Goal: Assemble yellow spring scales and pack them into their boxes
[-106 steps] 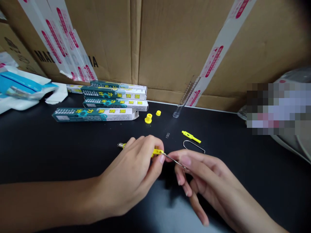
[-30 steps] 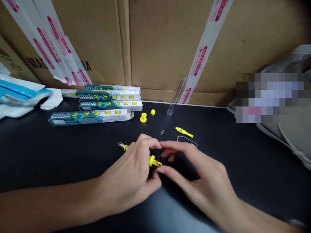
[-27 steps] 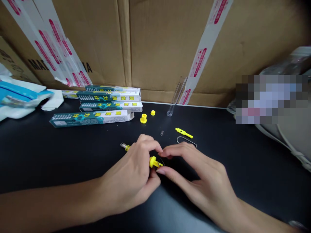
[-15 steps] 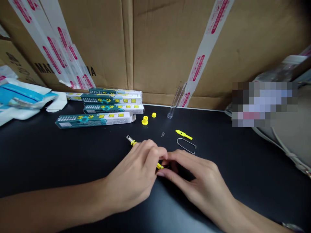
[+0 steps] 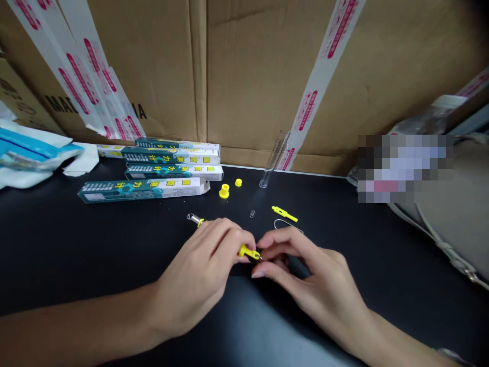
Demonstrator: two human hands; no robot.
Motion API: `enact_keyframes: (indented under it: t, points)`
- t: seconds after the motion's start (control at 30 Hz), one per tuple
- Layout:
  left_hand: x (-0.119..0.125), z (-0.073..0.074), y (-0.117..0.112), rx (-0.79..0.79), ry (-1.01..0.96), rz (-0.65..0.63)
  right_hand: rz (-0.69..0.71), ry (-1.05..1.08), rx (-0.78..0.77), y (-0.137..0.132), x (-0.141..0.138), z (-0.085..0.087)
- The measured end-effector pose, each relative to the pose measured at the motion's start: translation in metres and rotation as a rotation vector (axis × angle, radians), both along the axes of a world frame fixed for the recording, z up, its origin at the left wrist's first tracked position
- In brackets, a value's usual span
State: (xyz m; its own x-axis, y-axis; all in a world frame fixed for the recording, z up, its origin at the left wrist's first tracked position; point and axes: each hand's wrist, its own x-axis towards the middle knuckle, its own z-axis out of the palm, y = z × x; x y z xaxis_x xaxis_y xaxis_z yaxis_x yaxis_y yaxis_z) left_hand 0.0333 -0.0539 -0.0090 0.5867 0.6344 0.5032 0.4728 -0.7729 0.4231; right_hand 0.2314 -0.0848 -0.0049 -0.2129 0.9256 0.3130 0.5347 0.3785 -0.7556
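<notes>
My left hand (image 5: 202, 270) is closed around a slim spring scale, most of it hidden under the fingers. A yellow end piece (image 5: 249, 252) with a small metal tip sticks out on the right, and a metal loop end with a yellow ring (image 5: 196, 219) on the upper left. Close beside the yellow end, my right hand (image 5: 309, 270) has its thumb and forefinger apart; nothing shows clearly between them. Behind the right hand lie a bent wire hook (image 5: 280, 221), partly covered, and a yellow slotted rod (image 5: 284, 213). A small spring (image 5: 252, 214) lies in front of both hands.
A clear tube (image 5: 270, 165) stands before the large cardboard box (image 5: 244, 76). Two yellow caps (image 5: 224, 191) sit left of it. Several printed small boxes (image 5: 145, 189) lie at back left, near a blue-white package (image 5: 34, 153). A beige bag (image 5: 451, 214) is at right.
My right thumb and forefinger have parted from the yellow end, which now shows more fully. My left hand has shifted slightly left with the spring scale. The view has turned a little.
</notes>
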Motion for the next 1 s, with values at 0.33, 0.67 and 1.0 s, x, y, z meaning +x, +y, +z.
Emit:
enact_keyframes:
  t: [0.33, 0.67, 1.0]
  points:
    - [-0.005, -0.001, 0.003, 0.16, -0.034, -0.034, 0.043, 0.06, -0.268, 0.003, -0.004, 0.002]
    - [-0.007, 0.005, -0.005, 0.126, -0.099, -0.193, -0.115, 0.422, -0.488, 0.01, -0.003, 0.005]
    - [-0.002, 0.005, 0.018, -0.787, -0.364, -0.047, -0.047, 0.52, -0.571, 0.007, -0.012, -0.002]
